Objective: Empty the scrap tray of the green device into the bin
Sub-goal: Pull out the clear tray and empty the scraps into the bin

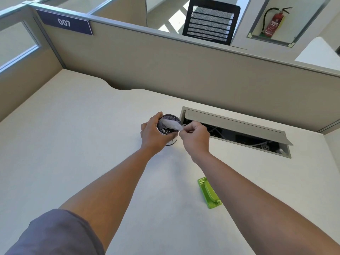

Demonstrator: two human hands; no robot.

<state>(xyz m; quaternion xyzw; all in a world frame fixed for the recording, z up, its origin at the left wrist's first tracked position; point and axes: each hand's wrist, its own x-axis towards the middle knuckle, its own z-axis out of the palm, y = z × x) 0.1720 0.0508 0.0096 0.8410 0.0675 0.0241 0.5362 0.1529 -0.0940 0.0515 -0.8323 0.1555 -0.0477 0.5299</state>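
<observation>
only readable writing is "007" in white on a dark blue sign (64,22) fixed to the top of the beige cubicle partition (165,70) at far left; label on the red fire extinguisher (274,23) in the wall recess far right is too small to read. left hand (153,134) is wrapped around the side of a small round black mesh bin (168,126) standing on the white desk (73,144), fingers curled on its near wall, thumb at the far rim. white round scraps show on the bin floor. right hand (195,137) is just right of the bin, fingertips pinched narrow on the end of a translucent white tray (172,125) that slants over the bin mouth with its far end inside the rim. tray looks blurred, its contents cannot be told. green device (209,192) lies flat on the desk near the camera, well apart from the bin, partly covered by the right forearm, its long side running away from the viewer, small tabs at both ends. behind the right hand an open cable hatch (237,129) is cut into the desk, grey lid tilted up, cables visible in the dark slot. a black mesh-back office chair (211,21) stands beyond the partition. grey short sleeve (55,234) on the left arm at bottom left. curved cut-out in the desk's back edge at left of centre.
</observation>
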